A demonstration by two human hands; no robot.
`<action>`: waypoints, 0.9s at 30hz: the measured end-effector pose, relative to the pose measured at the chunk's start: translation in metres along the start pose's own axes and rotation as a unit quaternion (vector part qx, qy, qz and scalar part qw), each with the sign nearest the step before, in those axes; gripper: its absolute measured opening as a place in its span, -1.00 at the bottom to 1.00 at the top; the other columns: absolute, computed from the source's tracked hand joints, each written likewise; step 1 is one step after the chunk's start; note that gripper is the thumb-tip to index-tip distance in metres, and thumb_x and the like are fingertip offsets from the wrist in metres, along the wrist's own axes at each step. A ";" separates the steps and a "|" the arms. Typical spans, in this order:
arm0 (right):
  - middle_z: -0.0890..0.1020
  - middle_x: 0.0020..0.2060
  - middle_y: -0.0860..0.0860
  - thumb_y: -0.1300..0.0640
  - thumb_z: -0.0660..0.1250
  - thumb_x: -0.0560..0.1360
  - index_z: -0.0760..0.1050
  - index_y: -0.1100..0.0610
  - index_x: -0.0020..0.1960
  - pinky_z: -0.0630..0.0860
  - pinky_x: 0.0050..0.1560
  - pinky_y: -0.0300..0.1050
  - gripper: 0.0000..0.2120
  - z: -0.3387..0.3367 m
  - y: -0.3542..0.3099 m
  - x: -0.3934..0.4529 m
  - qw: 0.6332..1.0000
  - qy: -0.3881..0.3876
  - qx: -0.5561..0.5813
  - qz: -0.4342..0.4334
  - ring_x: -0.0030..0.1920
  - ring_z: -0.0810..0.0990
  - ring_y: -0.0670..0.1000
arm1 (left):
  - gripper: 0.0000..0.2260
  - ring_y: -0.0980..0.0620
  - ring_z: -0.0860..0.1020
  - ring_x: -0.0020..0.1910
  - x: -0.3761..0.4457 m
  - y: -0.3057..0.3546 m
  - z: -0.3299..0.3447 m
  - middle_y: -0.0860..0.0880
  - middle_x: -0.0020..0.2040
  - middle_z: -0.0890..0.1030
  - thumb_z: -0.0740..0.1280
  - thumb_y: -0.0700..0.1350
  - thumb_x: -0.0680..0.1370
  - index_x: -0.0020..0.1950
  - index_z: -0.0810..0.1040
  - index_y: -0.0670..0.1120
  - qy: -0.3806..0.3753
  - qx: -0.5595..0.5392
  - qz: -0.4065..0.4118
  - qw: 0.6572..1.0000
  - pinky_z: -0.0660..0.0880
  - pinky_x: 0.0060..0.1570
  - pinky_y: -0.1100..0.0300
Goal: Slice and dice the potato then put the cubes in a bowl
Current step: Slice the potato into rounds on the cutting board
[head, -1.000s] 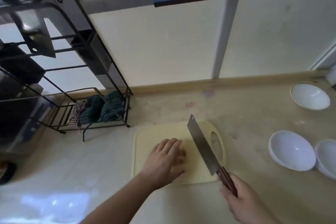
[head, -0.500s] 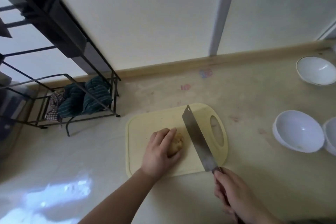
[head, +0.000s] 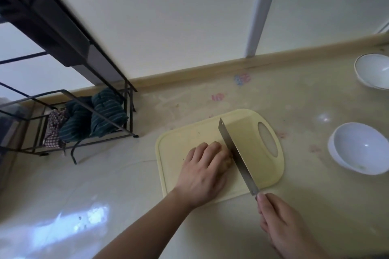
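A brown potato (head: pixel 228 161) lies on the pale yellow cutting board (head: pixel 179 143), mostly hidden under my left hand (head: pixel 205 171), whose curled fingers hold it down. My right hand (head: pixel 280 223) grips the handle of a cleaver (head: pixel 235 153) at the board's near edge. The steel blade stands on edge right beside the potato's right end, touching my left fingertips. A white bowl (head: pixel 360 147) sits to the right of the board.
A second white bowl (head: pixel 372 70) stands at the far right near the wall. A black wire rack (head: pixel 69 124) holding folded dark striped cloths is at the left. The wall skirting runs along the counter's far edge.
The cleaver has moved left against the potato's right end. My left hand has shifted over the potato, covering more of it. The camera has tilted slightly.
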State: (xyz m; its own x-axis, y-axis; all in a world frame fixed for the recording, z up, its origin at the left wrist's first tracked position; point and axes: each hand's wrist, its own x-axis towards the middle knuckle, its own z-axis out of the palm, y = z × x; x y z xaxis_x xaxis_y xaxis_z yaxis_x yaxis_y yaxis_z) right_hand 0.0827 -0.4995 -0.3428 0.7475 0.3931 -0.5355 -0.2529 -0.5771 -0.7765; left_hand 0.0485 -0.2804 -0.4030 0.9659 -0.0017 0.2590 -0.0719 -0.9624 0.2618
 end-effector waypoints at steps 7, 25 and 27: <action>0.41 -0.56 -0.02 -0.32 0.13 0.45 0.39 -0.01 -0.30 0.36 -0.33 -0.12 -0.61 -0.001 -0.017 -0.020 0.999 0.031 -0.007 -0.030 -0.50 0.38 -0.06 | -0.65 -0.16 0.46 0.12 0.001 -0.006 0.009 -0.02 0.27 0.44 0.37 0.05 0.52 0.26 0.45 -0.02 0.031 0.016 0.029 0.999 0.54 -0.13 0.01; 0.43 -0.63 -0.06 -0.14 0.22 0.48 0.37 -0.05 -0.29 0.31 -0.51 -0.26 -0.76 0.008 -0.026 -0.015 0.991 0.050 -0.079 -0.095 -0.60 0.42 -0.15 | -0.60 -0.20 0.49 0.08 0.006 -0.008 0.019 0.00 0.27 0.47 0.39 -0.04 0.43 0.24 0.45 -0.07 0.068 -0.034 0.016 0.997 0.59 -0.06 -0.02; 0.44 -0.57 0.06 0.05 0.26 0.55 0.37 0.00 -0.32 0.33 -0.44 -0.14 -0.74 0.004 -0.028 -0.007 0.994 0.031 -0.055 -0.086 -0.56 0.43 -0.08 | -0.59 -0.22 0.52 0.07 0.006 -0.008 0.018 0.00 0.27 0.47 0.40 -0.03 0.43 0.24 0.45 -0.07 0.061 -0.039 0.010 0.997 0.59 -0.05 -0.03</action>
State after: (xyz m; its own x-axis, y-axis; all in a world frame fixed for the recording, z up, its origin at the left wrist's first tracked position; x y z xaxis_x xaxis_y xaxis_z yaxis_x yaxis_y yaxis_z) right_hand 0.0826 -0.4835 -0.3190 0.8114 0.4494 -0.3738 -0.0522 -0.5812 -0.8121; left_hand 0.0598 -0.2780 -0.4204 0.9272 0.0163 0.3741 -0.1146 -0.9387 0.3250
